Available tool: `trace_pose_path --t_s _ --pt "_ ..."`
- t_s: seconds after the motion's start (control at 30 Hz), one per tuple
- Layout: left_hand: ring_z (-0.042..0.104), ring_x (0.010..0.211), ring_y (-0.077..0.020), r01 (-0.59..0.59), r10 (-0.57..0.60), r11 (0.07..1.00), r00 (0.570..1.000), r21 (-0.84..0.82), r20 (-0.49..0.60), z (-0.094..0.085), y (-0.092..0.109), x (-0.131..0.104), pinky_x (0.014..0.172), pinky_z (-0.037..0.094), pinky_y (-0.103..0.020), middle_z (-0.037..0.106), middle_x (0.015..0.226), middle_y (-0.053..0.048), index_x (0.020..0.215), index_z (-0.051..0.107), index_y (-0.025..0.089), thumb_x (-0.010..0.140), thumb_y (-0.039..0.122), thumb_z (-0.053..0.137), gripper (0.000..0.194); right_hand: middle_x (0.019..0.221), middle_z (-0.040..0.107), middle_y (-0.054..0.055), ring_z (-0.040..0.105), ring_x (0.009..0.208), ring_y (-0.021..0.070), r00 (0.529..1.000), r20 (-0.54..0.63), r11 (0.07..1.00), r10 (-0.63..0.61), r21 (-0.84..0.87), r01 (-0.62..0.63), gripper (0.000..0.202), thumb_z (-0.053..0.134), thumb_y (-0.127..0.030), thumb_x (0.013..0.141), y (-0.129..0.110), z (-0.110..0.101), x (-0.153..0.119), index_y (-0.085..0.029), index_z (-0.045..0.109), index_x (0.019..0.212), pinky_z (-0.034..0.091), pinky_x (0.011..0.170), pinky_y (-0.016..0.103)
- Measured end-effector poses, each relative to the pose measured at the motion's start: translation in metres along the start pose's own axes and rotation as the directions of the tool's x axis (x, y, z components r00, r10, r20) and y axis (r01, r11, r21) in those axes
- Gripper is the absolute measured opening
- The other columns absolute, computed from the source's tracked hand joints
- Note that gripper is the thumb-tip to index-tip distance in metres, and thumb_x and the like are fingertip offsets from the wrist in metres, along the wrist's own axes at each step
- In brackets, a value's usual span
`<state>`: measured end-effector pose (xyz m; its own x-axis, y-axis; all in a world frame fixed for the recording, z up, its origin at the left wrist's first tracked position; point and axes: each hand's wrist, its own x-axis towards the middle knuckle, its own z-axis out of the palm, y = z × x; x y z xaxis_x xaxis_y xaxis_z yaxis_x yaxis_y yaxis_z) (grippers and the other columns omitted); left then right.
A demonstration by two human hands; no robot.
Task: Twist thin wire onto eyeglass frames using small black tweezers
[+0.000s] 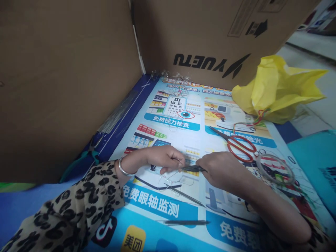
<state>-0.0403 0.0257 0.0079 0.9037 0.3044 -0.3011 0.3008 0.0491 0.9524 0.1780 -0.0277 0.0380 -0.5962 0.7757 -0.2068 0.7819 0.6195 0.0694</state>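
Note:
My left hand (168,159) is closed in a pinch on a thin wire (170,182), whose loops hang below the fingers over the printed sheet. My right hand (219,171) is wrapped round dark-jawed pliers (193,168); their handles are hidden in the palm. The jaw tips point left and meet the wire at my left fingertips. Scissors with red handles (241,147) lie just beyond my right hand. Under my hands a thin dark rod (187,196) lies slantwise, and a dark bundle of thin sticks (187,222) rests closer to me.
Cardboard walls (78,87) stand at left and back. Green-handled pliers (85,154) and straight wires (115,117) lie along the left wall. A yellow bag (275,91) sits at back right, near a clear ring-shaped spool (275,169). Tangled wire pieces (180,89) lie at the back.

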Motion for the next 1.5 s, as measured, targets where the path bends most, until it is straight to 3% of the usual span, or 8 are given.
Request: trace_pose_path --t_s 0.3,0.5,0.63,0.93,1.07,1.2,1.37,1.5 --pt "0.046 0.037 -0.0038 0.022 -0.031 0.999 0.954 -0.032 -0.297 0.009 0.006 0.001 0.039 0.034 -0.013 0.049 0.048 0.006 0.074 0.051 0.014 0.08 0.022 0.046 0.011 0.072 0.063 0.003 0.055 0.069 0.0153 0.978 -0.183 0.994 0.105 -0.009 -0.109 0.018 0.046 -0.019 0.077 0.013 0.017 0.007 -0.022 0.064 0.081 0.027 0.057 0.026" --pt "0.053 0.049 -0.0078 -0.035 -0.023 0.996 0.776 -0.079 -0.631 0.008 -0.001 0.012 0.048 0.041 -0.019 0.053 0.057 0.004 0.088 0.051 0.016 0.078 0.028 0.051 0.015 0.081 0.064 0.006 0.056 0.078 0.0191 0.897 -0.32 0.952 0.306 0.123 -0.281 0.028 0.047 -0.03 0.08 0.024 0.033 0.016 -0.021 0.062 0.102 0.036 0.067 0.028" --pt "0.058 0.079 -0.0131 -0.017 0.168 0.98 0.613 0.2 -0.772 0.004 -0.007 0.015 0.068 0.047 -0.027 0.058 0.086 -0.003 0.088 0.054 0.016 0.074 0.019 0.053 0.015 0.084 0.063 0.007 0.055 0.08 0.0195 0.864 -0.352 0.926 0.361 0.244 -0.287 0.029 0.048 -0.032 0.08 0.026 0.044 0.021 -0.021 0.062 0.102 0.038 0.071 0.03" --pt "0.053 0.1 -0.0154 0.093 0.472 0.842 0.351 0.532 -0.809 -0.001 -0.007 0.005 0.083 0.047 -0.031 0.058 0.103 -0.006 0.095 0.055 0.017 0.076 0.01 0.047 0.022 0.09 0.065 0.006 0.056 0.085 0.0211 0.802 -0.491 0.913 0.339 0.379 -0.153 0.026 0.051 -0.029 0.078 0.031 0.056 0.025 -0.02 0.062 0.1 0.042 0.077 0.035" --pt "0.05 0.111 -0.0149 0.097 0.623 0.621 0.542 0.778 -0.564 0.006 -0.01 0.001 0.096 0.04 -0.033 0.058 0.115 -0.006 0.106 0.054 0.018 0.083 0.011 0.039 0.028 0.105 0.064 0.006 0.053 0.099 0.0219 0.831 -0.528 0.941 0.174 0.337 0.017 0.03 0.053 -0.023 0.077 0.015 0.053 0.024 -0.021 0.059 0.106 0.041 0.084 0.038" --pt "0.03 0.13 -0.0207 0.256 0.426 0.435 0.786 0.863 -0.448 0.016 -0.019 0.0 0.104 0.028 -0.039 0.037 0.14 -0.009 0.13 0.038 0.017 0.088 0.033 0.04 0.045 0.119 0.059 0.005 0.047 0.113 0.0212 0.871 -0.49 0.956 0.019 0.264 0.128 0.035 0.053 -0.02 0.077 -0.001 0.047 0.023 -0.022 0.057 0.112 0.04 0.088 0.038" --pt "0.013 0.136 -0.0249 0.356 0.267 0.347 0.849 0.868 -0.455 0.018 -0.026 -0.006 0.108 0.013 -0.045 0.021 0.146 -0.013 0.137 0.029 0.013 0.087 0.053 0.03 0.063 0.12 0.059 0.006 0.05 0.112 0.0194 0.895 -0.445 0.965 -0.038 0.215 0.148 0.035 0.054 -0.019 0.077 -0.006 0.044 0.023 -0.021 0.058 0.112 0.04 0.089 0.037" --pt "0.015 0.136 -0.0224 0.297 0.265 0.448 0.857 0.843 -0.443 0.01 -0.023 -0.014 0.109 0.013 -0.043 0.023 0.146 -0.011 0.138 0.026 0.017 0.086 0.055 0.031 0.066 0.12 0.059 0.005 0.05 0.111 0.0194 0.893 -0.449 0.966 -0.027 0.216 0.138 0.034 0.054 -0.019 0.077 -0.005 0.045 0.023 -0.021 0.058 0.111 0.04 0.089 0.037"
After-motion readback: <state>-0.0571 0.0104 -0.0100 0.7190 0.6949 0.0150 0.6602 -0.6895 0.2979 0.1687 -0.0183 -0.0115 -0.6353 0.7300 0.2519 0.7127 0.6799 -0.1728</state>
